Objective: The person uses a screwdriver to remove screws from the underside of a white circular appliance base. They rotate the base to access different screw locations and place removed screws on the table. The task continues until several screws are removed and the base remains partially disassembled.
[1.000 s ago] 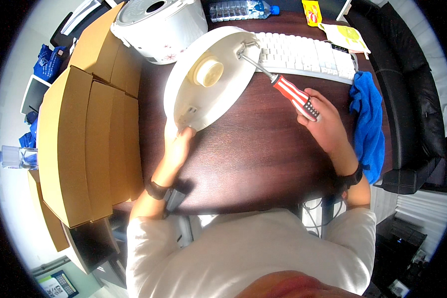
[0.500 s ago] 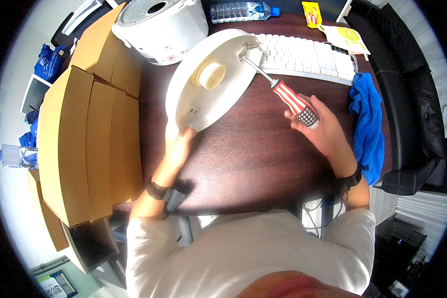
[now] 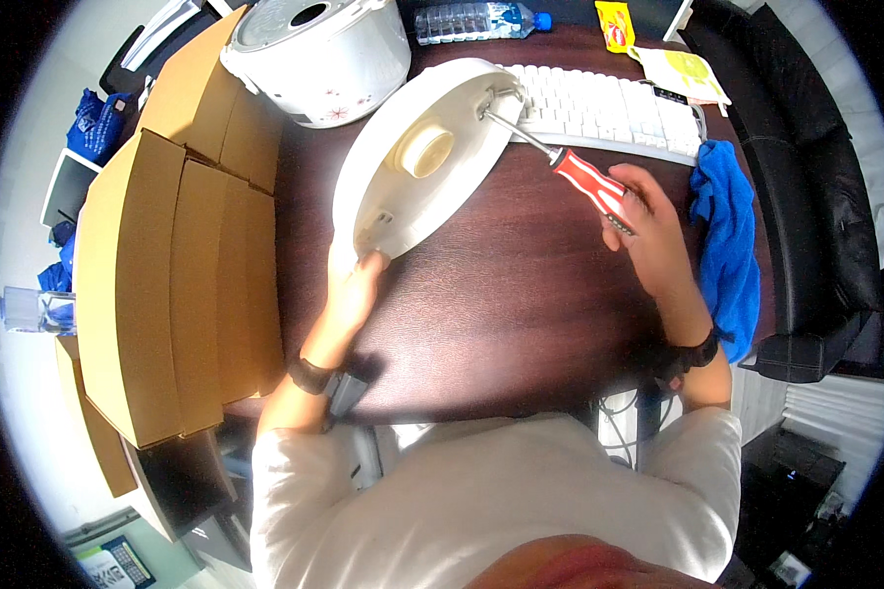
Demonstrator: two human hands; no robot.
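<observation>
A white dished cover is held tilted above the table, its hollow side facing right. A cream round boss stands out from its middle. My left hand grips the cover's lower rim, the thumb on the inner side and the other fingers hidden behind. My right hand is closed round the handle end of a screwdriver with a red and white handle. The screwdriver's shaft slants up to the left, its tip at a small recess near the cover's upper right rim. Whether a screw sits there is too small to tell.
A white rice cooker body stands behind the cover. Beyond lie a water bottle, a white keyboard, a yellow packet and a pale packet. A blue cloth hangs at the right edge; cardboard boxes line the left.
My right hand has turned about the screwdriver's handle and shifted slightly right, covering more of its end. The cover has tipped a little to the right in my left hand.
</observation>
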